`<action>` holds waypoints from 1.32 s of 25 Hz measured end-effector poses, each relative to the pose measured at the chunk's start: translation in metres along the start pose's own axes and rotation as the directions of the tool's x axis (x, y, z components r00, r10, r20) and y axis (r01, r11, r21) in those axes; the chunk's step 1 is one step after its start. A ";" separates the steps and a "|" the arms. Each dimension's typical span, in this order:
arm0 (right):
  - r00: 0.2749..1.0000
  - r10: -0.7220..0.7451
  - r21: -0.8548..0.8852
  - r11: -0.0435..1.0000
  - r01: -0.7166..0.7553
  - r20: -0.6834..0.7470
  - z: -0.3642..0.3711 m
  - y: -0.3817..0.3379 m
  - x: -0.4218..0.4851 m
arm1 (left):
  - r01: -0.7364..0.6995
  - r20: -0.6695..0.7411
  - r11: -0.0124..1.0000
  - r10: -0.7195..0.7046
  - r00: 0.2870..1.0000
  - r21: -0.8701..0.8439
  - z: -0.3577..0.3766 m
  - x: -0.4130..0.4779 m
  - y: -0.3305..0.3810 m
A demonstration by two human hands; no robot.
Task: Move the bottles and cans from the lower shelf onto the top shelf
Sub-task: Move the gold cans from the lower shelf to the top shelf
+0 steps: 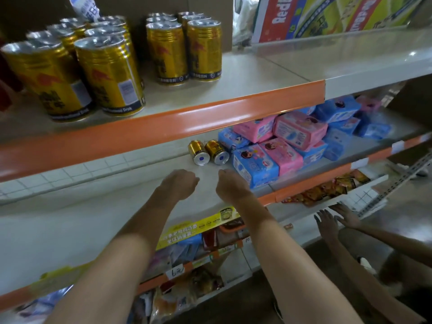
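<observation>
Two gold cans (199, 152) (217, 152) lie on their sides at the back of the lower shelf (105, 211), bottoms facing me. My left hand (181, 183) and my right hand (230, 183) hover side by side just in front of them, not touching. Both hands are empty, with the fingers loosely bent downward and mostly hidden behind the backs of the hands. On the top shelf (245, 73) several gold cans stand upright in a left group (107, 76) and a middle group (184, 50).
Pink and blue soft packs (280, 148) are piled right beside the lying cans. A printed carton (327, 15) stands at the top shelf's back right. Another person's hands (336, 218) reach toward a lower shelf at the right. Snack packets (187, 288) fill the shelves below.
</observation>
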State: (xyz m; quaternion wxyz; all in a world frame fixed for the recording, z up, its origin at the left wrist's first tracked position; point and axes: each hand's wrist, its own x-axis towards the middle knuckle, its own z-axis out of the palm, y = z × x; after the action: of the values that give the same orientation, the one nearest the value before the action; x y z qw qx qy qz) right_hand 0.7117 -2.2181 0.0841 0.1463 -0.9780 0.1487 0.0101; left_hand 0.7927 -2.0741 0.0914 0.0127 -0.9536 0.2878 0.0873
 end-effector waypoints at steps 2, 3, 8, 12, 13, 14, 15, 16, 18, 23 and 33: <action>1.000 -0.009 0.030 1.000 0.009 -0.004 0.004 0.000 0.016 | 0.011 0.000 0.999 -0.011 1.000 0.031 -0.002 0.014 -0.002; 1.000 -0.021 0.043 0.999 0.021 0.000 0.006 0.000 0.023 | 0.025 0.003 0.999 -0.026 1.000 0.041 -0.003 0.021 -0.002; 0.991 -0.028 0.153 0.987 0.048 -0.128 0.014 0.004 0.062 | 0.069 -0.040 0.996 -0.067 0.997 0.051 0.007 0.058 -0.004; 0.973 -0.089 0.147 0.982 0.122 -0.211 0.013 0.006 0.094 | 0.015 -0.224 0.994 0.010 0.975 0.109 0.020 0.080 -0.002; 0.973 -0.101 0.127 0.983 0.129 -0.208 0.013 0.005 0.102 | 0.024 -0.243 0.998 -0.008 0.970 0.064 0.025 0.085 -0.002; 0.972 -0.112 0.092 0.987 0.133 -0.208 0.015 0.006 0.109 | 0.025 -0.254 1.000 -0.021 0.967 0.011 0.030 0.091 -0.002; 0.971 -0.112 0.057 0.990 0.126 -0.210 0.017 0.008 0.115 | 0.014 -0.258 0.999 -0.023 0.966 -0.036 0.034 0.100 -0.003; 0.972 -0.108 0.026 0.993 0.116 -0.210 0.019 0.010 0.120 | 0.002 -0.242 0.997 -0.020 0.970 -0.078 0.038 0.109 -0.004; 0.977 -0.115 -0.035 0.993 0.110 -0.180 0.026 0.011 0.128 | -0.014 -0.175 0.992 -0.008 0.985 -0.126 0.042 0.124 -0.009; 0.982 -0.114 -0.050 0.993 0.107 -0.152 0.041 0.016 0.142 | -0.010 -0.058 0.978 -0.003 0.998 -0.208 0.042 0.139 -0.005; 0.983 -0.024 0.079 0.996 0.039 -0.181 0.040 0.006 0.154 | -0.020 -0.324 0.774 -0.242 0.914 -0.633 0.046 0.146 -0.004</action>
State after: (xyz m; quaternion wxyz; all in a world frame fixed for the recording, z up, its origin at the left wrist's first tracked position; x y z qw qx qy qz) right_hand 0.8576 -2.2565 0.0340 0.1727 -0.9703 0.1460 -0.0865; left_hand 0.9072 -2.1469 0.0203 -0.3555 -0.9168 0.1812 -0.0138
